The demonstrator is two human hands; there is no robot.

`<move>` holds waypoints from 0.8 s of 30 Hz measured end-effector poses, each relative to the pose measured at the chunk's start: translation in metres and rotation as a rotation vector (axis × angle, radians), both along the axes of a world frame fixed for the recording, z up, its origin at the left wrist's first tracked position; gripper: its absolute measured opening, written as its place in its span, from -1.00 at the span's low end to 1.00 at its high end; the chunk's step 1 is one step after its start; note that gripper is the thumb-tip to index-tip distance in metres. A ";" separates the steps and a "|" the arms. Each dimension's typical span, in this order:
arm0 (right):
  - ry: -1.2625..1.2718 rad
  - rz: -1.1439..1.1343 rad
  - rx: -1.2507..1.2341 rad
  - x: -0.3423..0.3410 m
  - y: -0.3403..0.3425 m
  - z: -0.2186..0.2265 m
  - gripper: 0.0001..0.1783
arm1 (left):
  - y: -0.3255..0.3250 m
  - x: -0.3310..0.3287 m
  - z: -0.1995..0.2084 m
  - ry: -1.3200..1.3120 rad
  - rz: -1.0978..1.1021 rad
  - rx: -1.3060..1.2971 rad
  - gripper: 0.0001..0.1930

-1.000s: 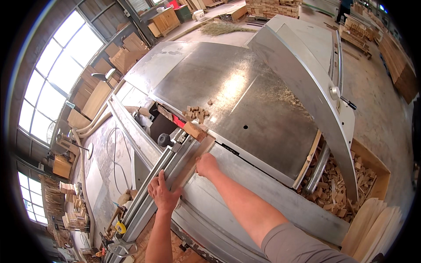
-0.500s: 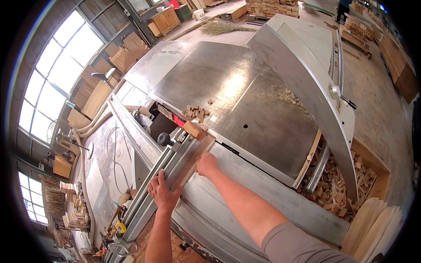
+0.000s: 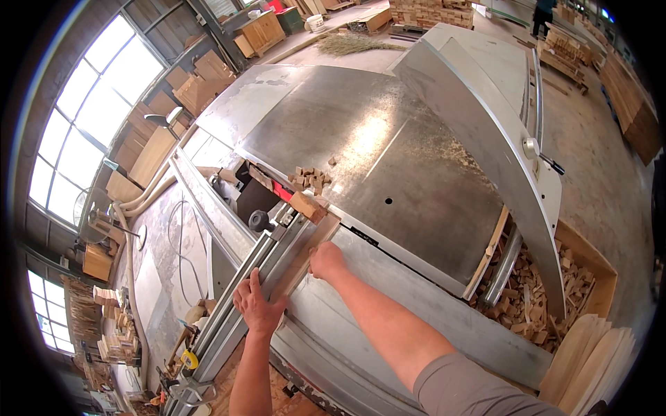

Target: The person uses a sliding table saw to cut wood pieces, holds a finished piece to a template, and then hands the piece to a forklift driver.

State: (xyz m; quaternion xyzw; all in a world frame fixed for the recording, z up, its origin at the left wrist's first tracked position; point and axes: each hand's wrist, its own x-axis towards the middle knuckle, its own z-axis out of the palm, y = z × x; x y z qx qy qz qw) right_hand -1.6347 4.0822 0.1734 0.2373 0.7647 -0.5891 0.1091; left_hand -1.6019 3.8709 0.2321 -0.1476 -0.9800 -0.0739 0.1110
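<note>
A pale wooden board (image 3: 297,261) lies along the metal fence (image 3: 232,310) of a sliding table saw. My right hand (image 3: 327,262) is closed at the board's near edge, close to its far end; its fingertips are partly hidden. Spread over the fence and the board's nearer part, my left hand (image 3: 259,305) has its index finger up and its thumb out towards the board. Beyond the board's far end, a small wood block (image 3: 308,207) sits at the end of the fence, beside a red part (image 3: 282,192). A black knob (image 3: 259,220) stands left of the block.
Several small offcuts (image 3: 310,179) lie on the steel saw table (image 3: 333,132). A large grey metal panel (image 3: 485,132) rises at the right, above a wooden bin (image 3: 602,284) of scraps. A yellow tape measure (image 3: 189,359) is at the fence's near end. Thin boards (image 3: 590,364) stand lower right.
</note>
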 end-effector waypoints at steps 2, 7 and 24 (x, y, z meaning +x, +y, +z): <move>-0.017 0.083 -0.012 0.001 0.005 0.002 -0.60 | 0.001 0.000 -0.001 -0.006 0.004 0.001 -0.02; -0.005 -0.076 -0.027 -0.007 -0.002 -0.008 -0.60 | 0.004 -0.004 0.000 0.027 -0.013 -0.002 0.00; 0.105 -0.045 0.113 -0.047 -0.019 -0.025 -0.58 | -0.010 -0.041 -0.004 -0.028 0.020 0.017 -0.02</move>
